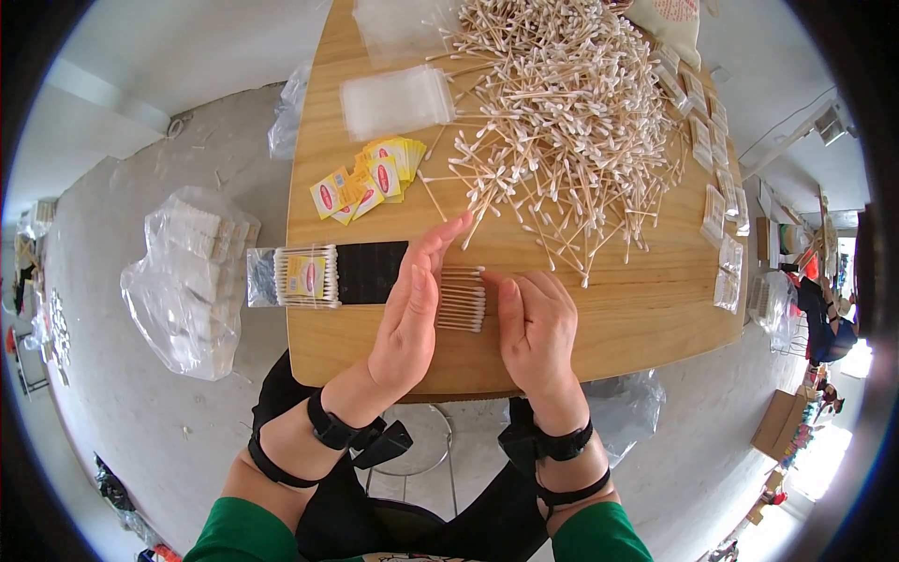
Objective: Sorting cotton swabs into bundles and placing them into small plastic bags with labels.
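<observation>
Beside left hand (pixel 409 314), aligned cotton swabs (pixel 462 302)

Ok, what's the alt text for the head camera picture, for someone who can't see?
A flat, open left hand and a curled right hand are on either side of a neat row of cotton swabs on a wooden table. Farther back lie a big heap of loose swabs, yellow cards and clear bags.
</observation>
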